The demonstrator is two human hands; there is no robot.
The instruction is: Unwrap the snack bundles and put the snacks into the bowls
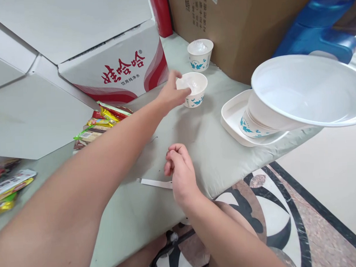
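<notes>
A white paper bowl (194,100) with blue leaf print and crumpled clear plastic inside stands on the covered table. My left hand (175,92) reaches to its left side, thumb and fingers apart at the rim. A second, similar paper bowl (201,62), also with clear plastic in it, stands just behind. My right hand (181,168) hovers nearer the table's front edge, fingers curled in and nothing visible in them. Beside and partly behind it lies a thin white strip-like tool (156,183) with a small metallic-looking tip.
Snack packets (97,126) lie left, before a white carton (114,69) with red lettering; more packets (10,192) are farther left. At right, a large white basin (307,90) rests over stacked paper bowls (250,125) in a white tray (231,118). A brown box (221,27) and blue jug (305,31) stand behind.
</notes>
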